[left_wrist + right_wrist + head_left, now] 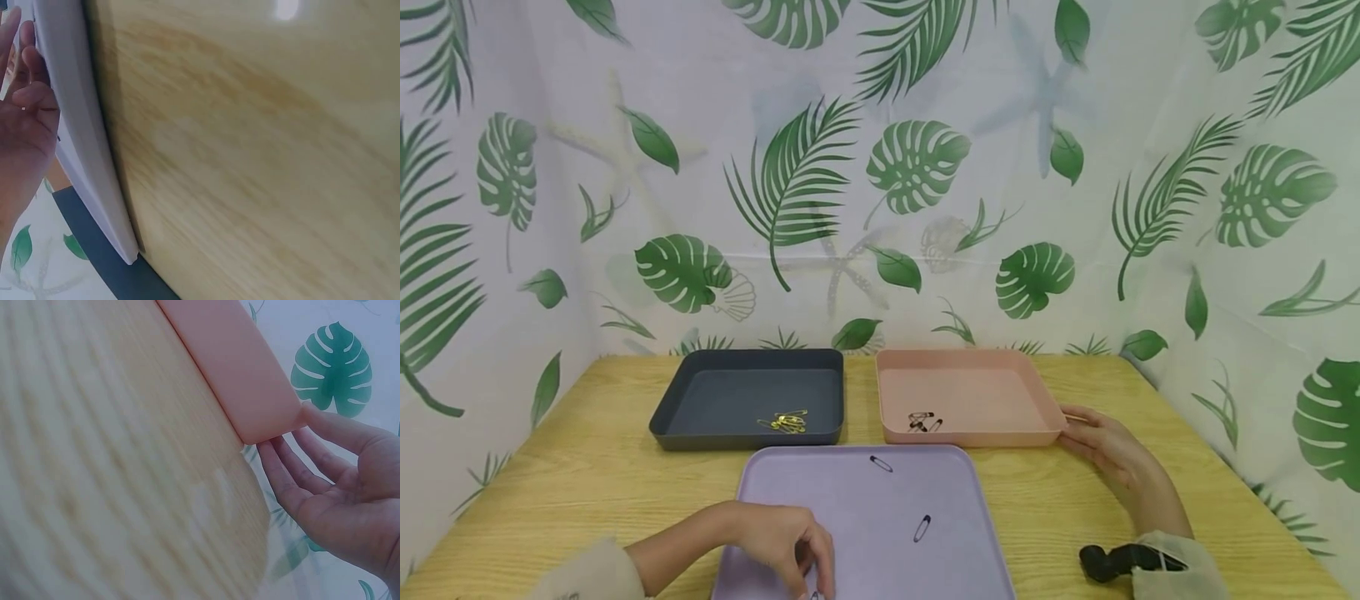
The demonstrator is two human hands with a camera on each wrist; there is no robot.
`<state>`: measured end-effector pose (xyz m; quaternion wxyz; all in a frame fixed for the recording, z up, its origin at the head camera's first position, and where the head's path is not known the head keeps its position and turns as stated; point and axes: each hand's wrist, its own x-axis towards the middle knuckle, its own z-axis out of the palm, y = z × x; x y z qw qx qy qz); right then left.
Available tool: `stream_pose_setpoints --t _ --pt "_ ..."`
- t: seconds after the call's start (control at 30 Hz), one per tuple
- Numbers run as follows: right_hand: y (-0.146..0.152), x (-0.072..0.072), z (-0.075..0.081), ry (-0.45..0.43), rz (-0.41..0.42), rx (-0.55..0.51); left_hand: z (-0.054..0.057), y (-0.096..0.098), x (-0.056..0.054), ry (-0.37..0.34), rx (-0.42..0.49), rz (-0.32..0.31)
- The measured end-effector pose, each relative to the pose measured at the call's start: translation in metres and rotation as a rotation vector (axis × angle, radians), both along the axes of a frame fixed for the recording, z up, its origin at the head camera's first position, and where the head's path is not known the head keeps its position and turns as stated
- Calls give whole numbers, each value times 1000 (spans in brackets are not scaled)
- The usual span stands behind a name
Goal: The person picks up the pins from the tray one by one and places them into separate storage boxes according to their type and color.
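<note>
My left hand [782, 542] is over the near part of the lilac tray [857, 500], thumb and forefinger closing around a small safety pin [815, 595] at the frame's bottom edge. Two black safety pins lie farther up that tray, one near its far rim [881, 464] and one right of its middle [922, 528]. Against the near right corner of the pink tray [977, 392] rests my right hand [1105, 446]. In the right wrist view its fairly straight fingers [281, 465] touch the tray's end, with the thumb at the rim.
Several black safety pins [922, 422] are gathered in the pink tray. Left of it stands a dark blue-grey tray [722, 396] with several gold safety pins [790, 423]. All trays sit on a wood-grain table [587, 475], backed by a leaf-patterned cloth [820, 317].
</note>
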<state>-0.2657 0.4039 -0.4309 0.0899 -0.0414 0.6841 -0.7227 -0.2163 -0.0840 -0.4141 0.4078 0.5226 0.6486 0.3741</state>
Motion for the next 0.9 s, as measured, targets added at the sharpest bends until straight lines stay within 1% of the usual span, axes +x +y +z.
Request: stream_pose_setpoints --t 0.13,0.3,0.47,0.53,0.77,0.9 --pt "0 0 0 -5 -1 -5 1 0 3 37 18 -10" --pt "0 0 1 -8 -8 14 -3 1 7 109 40 13" --pt "-1 1 1 -13 -7 26 -6 2 8 165 47 32" --pt "-1 1 1 -16 -8 28 -7 1 8 167 53 34" --pt "-1 1 1 -31 -16 28 -11 1 8 90 77 16" --pt "-1 1 2 -20 -10 43 -11 2 9 79 74 22"
